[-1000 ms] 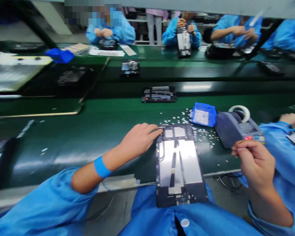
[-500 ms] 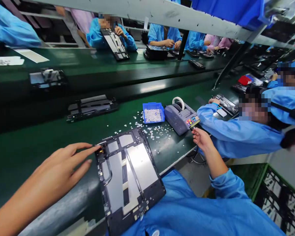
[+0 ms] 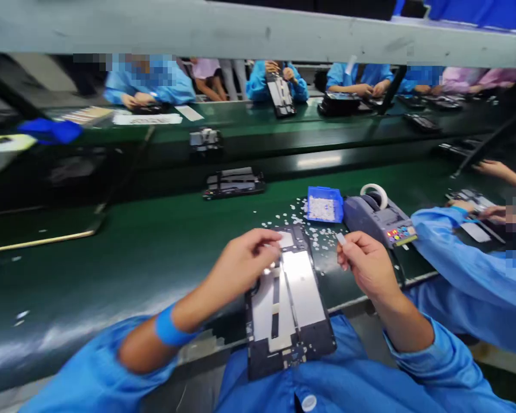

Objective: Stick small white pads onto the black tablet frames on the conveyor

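Note:
An opened tablet-like device [image 3: 303, 275] rests tilted at the bench edge against my lap, its silver panels, dark frame and strips exposed. Over its upper left part hovers my left hand [image 3: 241, 261], fingers bent and the thumb slightly apart from them; nothing shows in it. Whether its fingertips touch the device I cannot tell. To the right of the device, my right hand [image 3: 370, 264] pinches a small piece of whitish tape [image 3: 341, 238] between thumb and forefinger.
A grey tape dispenser [image 3: 370, 217] with a white roll stands beyond my right hand. Beside it sits a blue tray [image 3: 325, 219] of small white pieces, several scattered around. Another device [image 3: 234, 182] lies farther back. Co-workers in blue sit opposite and at right.
My right hand has come away from the dispenser toward the device, with the tape in its fingers. My left hand's fingers have bent from stretched out. The view has turned left.

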The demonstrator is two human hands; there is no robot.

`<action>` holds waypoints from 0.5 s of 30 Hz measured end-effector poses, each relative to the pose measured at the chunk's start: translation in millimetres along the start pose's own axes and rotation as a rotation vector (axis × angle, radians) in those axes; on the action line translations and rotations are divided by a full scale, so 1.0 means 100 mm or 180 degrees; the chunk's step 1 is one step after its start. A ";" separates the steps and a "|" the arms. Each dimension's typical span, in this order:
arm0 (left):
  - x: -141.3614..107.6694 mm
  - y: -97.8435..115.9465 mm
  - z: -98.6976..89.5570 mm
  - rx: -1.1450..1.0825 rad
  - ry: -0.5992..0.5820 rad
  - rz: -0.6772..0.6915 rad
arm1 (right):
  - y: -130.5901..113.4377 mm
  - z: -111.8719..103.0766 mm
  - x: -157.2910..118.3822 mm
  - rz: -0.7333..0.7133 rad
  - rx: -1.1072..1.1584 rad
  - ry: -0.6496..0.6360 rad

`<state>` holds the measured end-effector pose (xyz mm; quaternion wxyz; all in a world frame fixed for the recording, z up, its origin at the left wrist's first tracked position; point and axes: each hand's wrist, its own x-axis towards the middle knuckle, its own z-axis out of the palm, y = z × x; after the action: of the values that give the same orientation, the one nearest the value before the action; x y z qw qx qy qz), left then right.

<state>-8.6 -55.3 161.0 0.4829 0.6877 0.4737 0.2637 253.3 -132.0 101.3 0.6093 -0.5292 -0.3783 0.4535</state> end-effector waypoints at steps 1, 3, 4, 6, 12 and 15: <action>0.01 0.01 0.08 -0.0377 -0.0079 -0.0035 | -0.05 0.20 0.05 -0.0058 -0.0101 -0.0237; 0.02 0.00 0.20 -0.1120 -0.0093 -0.0051 | -0.12 0.54 0.12 -0.0174 -0.0346 -0.0619; 0.02 -0.01 0.24 -0.1433 -0.0021 -0.0056 | -0.14 0.68 0.14 -0.0237 -0.0463 -0.0766; 0.01 -0.04 0.25 -0.1845 0.0226 -0.0108 | -0.13 0.88 0.18 -0.0343 -0.0636 -0.1019; -0.06 -0.26 -0.17 -0.1308 0.0868 0.0018 | -0.04 0.96 0.39 -0.1068 -0.1612 -0.1479; -0.13 -0.37 -0.47 -0.0080 0.0728 0.0413 | 0.00 0.88 0.58 -0.2189 -0.2612 -0.1700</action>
<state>-66.9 -44.9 146.8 0.4162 0.6762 0.4768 0.3771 187.9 -50.1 114.3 0.3508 -0.4362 -0.8122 0.1645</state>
